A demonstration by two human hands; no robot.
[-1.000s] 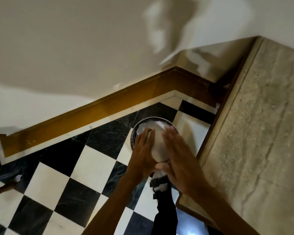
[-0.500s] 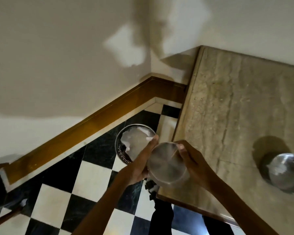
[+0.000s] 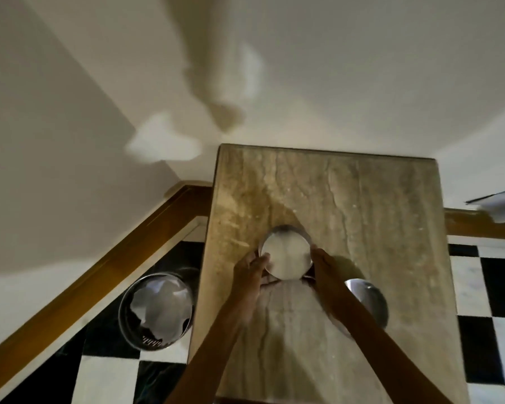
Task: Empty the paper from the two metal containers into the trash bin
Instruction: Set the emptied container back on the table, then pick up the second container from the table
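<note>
Grip: I have the left hand [image 3: 250, 271] and right hand [image 3: 324, 266] clamped on either side of one metal container [image 3: 286, 256], low over the bench [image 3: 362, 205].
Risk: I judge my right forearm could knock the second container [image 3: 370, 298] beside it off the bench.
Count: two containers, one trash bin [image 3: 156, 310] on the floor, paper [image 3: 161, 307] inside.

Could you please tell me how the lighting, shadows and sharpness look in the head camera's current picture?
Head view: dim, warm light; a large soft shadow of the person falls across the wall. The whole frame is slightly blurred, most at the left hand and right hand holding the metal container. Wide-angle distortion splays the marble table. The trash bin rim catches faint glare.
</note>
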